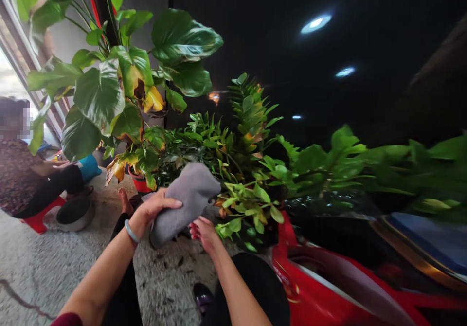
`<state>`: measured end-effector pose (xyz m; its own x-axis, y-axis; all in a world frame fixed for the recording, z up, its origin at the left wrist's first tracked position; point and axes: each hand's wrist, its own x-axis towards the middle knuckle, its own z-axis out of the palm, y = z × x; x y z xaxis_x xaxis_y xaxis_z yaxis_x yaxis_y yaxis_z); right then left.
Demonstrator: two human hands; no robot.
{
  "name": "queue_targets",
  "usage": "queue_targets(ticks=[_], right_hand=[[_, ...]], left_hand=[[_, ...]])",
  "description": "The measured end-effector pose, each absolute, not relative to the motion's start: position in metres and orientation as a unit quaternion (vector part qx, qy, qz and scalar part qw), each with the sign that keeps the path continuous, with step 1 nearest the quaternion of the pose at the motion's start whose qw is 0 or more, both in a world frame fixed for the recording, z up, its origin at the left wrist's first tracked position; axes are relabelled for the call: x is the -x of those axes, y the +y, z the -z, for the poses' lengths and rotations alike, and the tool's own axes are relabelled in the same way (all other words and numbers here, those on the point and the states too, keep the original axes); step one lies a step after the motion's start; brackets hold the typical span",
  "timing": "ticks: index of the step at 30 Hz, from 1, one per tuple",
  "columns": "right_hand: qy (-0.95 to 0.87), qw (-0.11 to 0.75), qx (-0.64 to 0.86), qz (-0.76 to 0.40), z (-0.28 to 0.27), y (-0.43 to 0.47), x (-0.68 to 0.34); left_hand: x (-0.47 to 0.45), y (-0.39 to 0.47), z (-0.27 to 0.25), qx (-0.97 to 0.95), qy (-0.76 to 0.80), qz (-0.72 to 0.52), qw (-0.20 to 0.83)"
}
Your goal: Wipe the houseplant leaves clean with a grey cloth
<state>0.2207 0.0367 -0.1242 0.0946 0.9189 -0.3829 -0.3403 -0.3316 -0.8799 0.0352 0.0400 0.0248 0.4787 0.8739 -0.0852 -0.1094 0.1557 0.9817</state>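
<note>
A piece of soft gray fabric (188,197) is held aloft above a rough concrete floor (160,277), tilted up toward the greenery, its upper end folding over to the right. The left hand (157,207) grips it at the near side, thumb pressed flat across the top and fingers out of sight behind; a pale bangle (130,231) circles that wrist. The right hand (205,233) is just beside the fabric's lower right edge, fingers curled; from where I stand, I cannot tell whether they pinch it. Just beyond, a leafy bush (242,199) crowds a dark, glossy wall (280,34), and a tall broad-leaved plant (102,85), some leaves yellowed and browned, rises behind a red pot (140,182). A dark shoe (203,297) shows below the right forearm, while a red bag (321,287) gapes at the right knee. Well apart at left, another person (22,175) sits on a red stool (42,215) near a gray basin (75,214).
</note>
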Motion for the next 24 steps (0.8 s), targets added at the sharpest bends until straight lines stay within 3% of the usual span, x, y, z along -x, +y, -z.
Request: queue_targets(ticks=[4, 10, 13, 16, 20, 24], right_hand=[[-0.250, 0.519, 0.536, -0.618, 0.115, 0.034, -0.221], [-0.233, 0.518, 0.540, -0.621, 0.114, 0.034, -0.223], [-0.232, 0.513, 0.542, -0.624, 0.114, 0.033, -0.223], [-0.239, 0.516, 0.534, -0.625, 0.112, 0.032, -0.224], [-0.243, 0.522, 0.530, -0.622, 0.109, 0.031, -0.222], [-0.241, 0.525, 0.536, -0.616, 0.107, 0.031, -0.221]], left_hand=[[-0.046, 0.059, -0.056, -0.494, 0.342, -0.468, 0.648], [-0.024, 0.029, 0.032, -0.414, 0.515, -0.403, 0.633], [-0.006, 0.011, 0.050, -0.424, 0.494, -0.336, 0.681], [0.005, 0.013, 0.016, -0.469, 0.421, -0.353, 0.692], [0.006, 0.045, -0.046, -0.448, 0.384, -0.507, 0.628], [0.000, 0.065, -0.038, -0.360, 0.461, -0.550, 0.597]])
